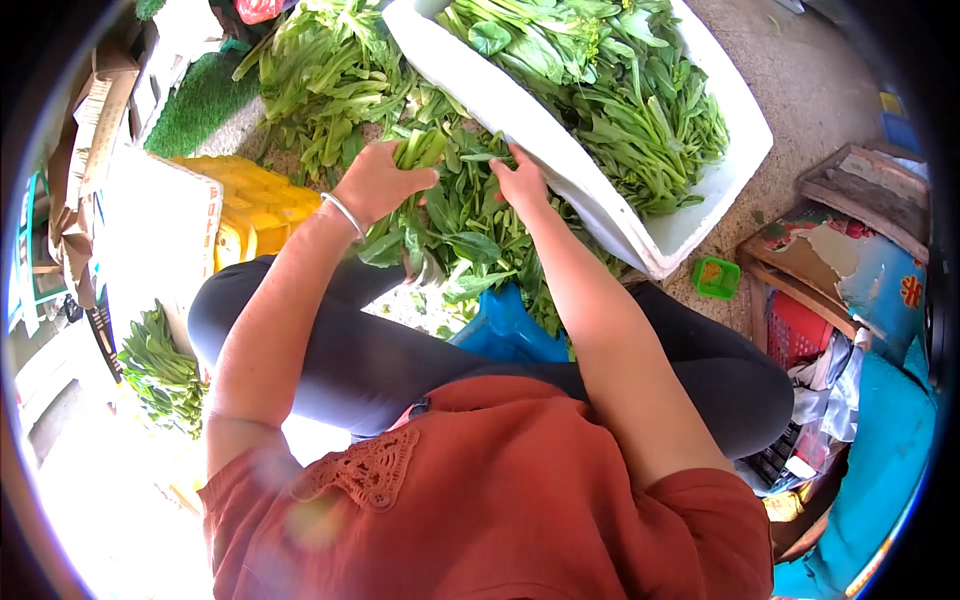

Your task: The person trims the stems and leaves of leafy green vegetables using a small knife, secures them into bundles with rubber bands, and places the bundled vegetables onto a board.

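Observation:
My left hand (382, 183), with a bangle at the wrist, is wrapped round a bunch of leafy green stems (422, 148), whose cut ends point up and whose leaves hang below. To its right is my right hand (520, 182), thumb and index finger near a green leaf (484, 157) beside the white box. Whether its fingers pinch that leaf is too small to tell. Loose greens (335, 85) lie piled on the ground beyond and beneath both hands. More greens (640, 130) fill much of the white foam box (664, 240) at the upper right.
A yellow crate (262, 205) stands left of my knee, and a blue plastic object (507, 325) sits between my legs. Beside the box is a small green basket (716, 278). Boards (870, 190) and a red basket (797, 328) are at right; more greens (160, 370) lie at left.

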A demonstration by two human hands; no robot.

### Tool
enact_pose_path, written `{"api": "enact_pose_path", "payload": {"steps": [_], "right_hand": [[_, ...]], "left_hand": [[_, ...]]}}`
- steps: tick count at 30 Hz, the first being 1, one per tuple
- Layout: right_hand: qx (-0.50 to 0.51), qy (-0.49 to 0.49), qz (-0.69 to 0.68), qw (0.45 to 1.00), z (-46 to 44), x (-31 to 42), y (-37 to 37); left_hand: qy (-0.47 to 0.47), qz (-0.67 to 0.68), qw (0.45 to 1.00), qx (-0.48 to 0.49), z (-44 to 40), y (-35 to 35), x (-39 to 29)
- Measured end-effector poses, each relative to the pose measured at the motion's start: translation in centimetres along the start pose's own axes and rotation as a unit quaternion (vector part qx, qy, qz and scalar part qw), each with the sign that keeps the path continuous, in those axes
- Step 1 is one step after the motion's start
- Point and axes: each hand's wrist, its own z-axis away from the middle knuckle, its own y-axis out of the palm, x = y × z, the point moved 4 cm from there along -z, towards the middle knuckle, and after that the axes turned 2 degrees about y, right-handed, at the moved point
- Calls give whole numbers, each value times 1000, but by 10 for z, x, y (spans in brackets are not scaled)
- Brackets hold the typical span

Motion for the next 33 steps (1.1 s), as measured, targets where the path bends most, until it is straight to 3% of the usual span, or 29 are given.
{"api": "enact_pose_path", "payload": {"steps": [5, 7, 11, 13, 15, 18, 23, 27, 29, 30, 33], "right_hand": [[-37, -59, 94, 993, 4, -25, 3], [-107, -208, 197, 952, 48, -2, -12], [-100, -288, 118, 945, 99, 14, -22], [-136, -440, 73, 885, 122, 30, -29], [-140, -471, 74, 868, 137, 42, -33], [-156, -531, 95, 828, 154, 56, -34], [-158, -559, 78, 810, 170, 66, -39], [-127, -560, -44, 818, 184, 67, -51], [-62, -338, -246, 906, 175, 53, -57], [-15, -285, -276, 918, 172, 53, -60], [32, -270, -289, 918, 164, 53, -56]], "left_hand": [[42, -66, 994, -83, -4, -13, 1], [78, -162, 976, -119, 5, -15, -18], [72, -179, 976, -95, 1, -10, -12], [72, -193, 977, -63, 2, -4, -17], [51, -191, 979, -58, -2, 0, -10], [-10, 12, 999, 50, 1, 14, -7], [-12, 157, 985, 75, 11, 22, -17], [-20, 234, 963, 131, 12, 22, -15], [-40, 325, 932, 154, 18, 24, -20], [-45, 319, 934, 152, 19, 22, -21], [-39, 307, 938, 157, 21, 22, -23]]}}
